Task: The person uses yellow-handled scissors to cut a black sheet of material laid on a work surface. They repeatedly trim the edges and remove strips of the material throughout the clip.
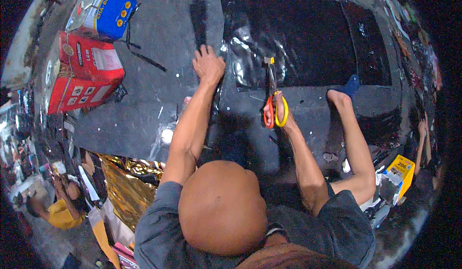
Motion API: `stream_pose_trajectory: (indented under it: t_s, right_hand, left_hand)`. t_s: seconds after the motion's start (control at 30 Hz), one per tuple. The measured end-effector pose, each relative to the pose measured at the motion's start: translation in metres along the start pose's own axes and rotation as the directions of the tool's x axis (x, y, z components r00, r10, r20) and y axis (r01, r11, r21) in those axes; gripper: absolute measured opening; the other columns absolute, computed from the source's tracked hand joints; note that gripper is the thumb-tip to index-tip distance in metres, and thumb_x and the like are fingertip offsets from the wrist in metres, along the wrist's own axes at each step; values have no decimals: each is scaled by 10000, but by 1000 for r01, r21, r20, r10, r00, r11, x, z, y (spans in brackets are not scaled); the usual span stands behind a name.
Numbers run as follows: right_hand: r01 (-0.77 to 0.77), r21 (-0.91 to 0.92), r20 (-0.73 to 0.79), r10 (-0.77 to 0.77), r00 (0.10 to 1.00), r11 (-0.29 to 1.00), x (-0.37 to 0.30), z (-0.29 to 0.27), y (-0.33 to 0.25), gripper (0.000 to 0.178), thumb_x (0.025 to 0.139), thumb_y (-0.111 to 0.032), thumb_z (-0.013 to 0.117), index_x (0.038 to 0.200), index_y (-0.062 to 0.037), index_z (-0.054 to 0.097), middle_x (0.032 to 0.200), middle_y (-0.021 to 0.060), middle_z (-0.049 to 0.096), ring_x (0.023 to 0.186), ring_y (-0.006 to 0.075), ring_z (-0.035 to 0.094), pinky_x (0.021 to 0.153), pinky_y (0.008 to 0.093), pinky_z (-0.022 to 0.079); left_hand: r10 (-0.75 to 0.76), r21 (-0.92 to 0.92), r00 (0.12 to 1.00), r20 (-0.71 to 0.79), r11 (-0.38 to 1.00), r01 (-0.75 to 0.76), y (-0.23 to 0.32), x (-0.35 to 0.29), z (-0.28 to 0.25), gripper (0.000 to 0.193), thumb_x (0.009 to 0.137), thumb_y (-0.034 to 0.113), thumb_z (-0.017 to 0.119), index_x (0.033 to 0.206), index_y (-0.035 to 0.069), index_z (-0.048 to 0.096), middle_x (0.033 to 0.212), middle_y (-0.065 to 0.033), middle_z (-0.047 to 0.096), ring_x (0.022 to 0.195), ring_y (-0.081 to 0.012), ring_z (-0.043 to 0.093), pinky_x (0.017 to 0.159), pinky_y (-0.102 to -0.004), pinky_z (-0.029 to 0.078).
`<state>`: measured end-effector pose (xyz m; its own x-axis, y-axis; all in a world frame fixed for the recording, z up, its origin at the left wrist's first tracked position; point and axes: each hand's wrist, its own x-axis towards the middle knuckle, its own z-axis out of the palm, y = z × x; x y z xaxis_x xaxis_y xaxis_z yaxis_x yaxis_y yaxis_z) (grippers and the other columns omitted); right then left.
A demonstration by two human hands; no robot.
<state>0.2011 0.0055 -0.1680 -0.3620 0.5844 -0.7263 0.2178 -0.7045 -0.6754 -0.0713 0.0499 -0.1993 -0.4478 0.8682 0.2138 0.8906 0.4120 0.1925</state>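
The head view looks straight down over my bent head onto a dark grey desk (144, 120) with a scuffed, speckled top, its edges bowed by the lens. My left hand (208, 66) lies flat with the fingers spread, pressing on the edge of a glossy clear plastic sheet (245, 62) that sits crinkled over a large black sheet (308, 33) spread across the far half of the desk. My right hand (280, 110) is closed through the orange and yellow handles of a pair of scissors (272, 96), whose blades point away from me into the near edge of the clear plastic, just right of my left hand. Further right a bare foot (337, 96) rests on the desk beside a small blue piece (352, 85) at the black sheet's edge. At the far left corner stand two red cartons (84, 71) and a blue carton (108, 9) above them, with a black cord (144, 57) trailing from there across the surface. Below the desk's left edge lies crumpled gold foil (127, 187), and another person in a yellow top (60, 213) is low down beside it. A yellow packet (402, 170) lies at the lower right among clutter too dark to make out.
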Motion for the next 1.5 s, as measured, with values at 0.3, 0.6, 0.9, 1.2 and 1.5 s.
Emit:
stream_pose_trajectory:
  t_s: [0.3,0.6,0.9,1.2,1.5]
  right_hand:
    - [-166,-70,98,172,980,984,-51,23,24,739,836,-712,253,770,-22,511,519,47,462,410,168,486,415,302,433]
    - [-300,-21,197,298,934,954,-70,42,59,817,742,-797,282,820,-23,530,566,65,508,458,182,520,441,307,455]
    - [-337,54,167,325,931,940,-44,48,51,866,639,-850,355,800,-17,528,550,63,484,448,184,518,424,307,454]
    - [-130,4,138,128,982,992,-36,38,62,714,785,-716,381,779,-21,539,526,45,467,418,167,485,392,300,425]
    - [-212,-16,58,213,975,977,-38,43,52,750,766,-737,384,751,-7,556,515,43,469,402,156,487,382,298,419]
  left_hand:
    - [-222,-601,909,353,691,402,29,-53,31,430,664,166,629,1032,-51,576,869,-183,630,841,-305,612,833,-379,460]
    - [-211,-501,733,646,607,616,31,-48,22,221,655,193,770,604,29,631,591,-84,625,564,-173,603,591,-327,470]
    - [-170,-555,722,670,531,640,30,-46,17,207,687,190,743,605,34,634,585,-57,623,520,-126,572,556,-293,448]
    - [-162,-559,761,629,585,587,31,-50,21,192,734,174,705,656,22,618,573,-49,600,507,-121,570,480,-273,436]
    - [-140,-566,627,766,315,762,31,-55,16,177,768,161,672,756,-1,600,612,-61,600,493,-108,562,414,-239,416]
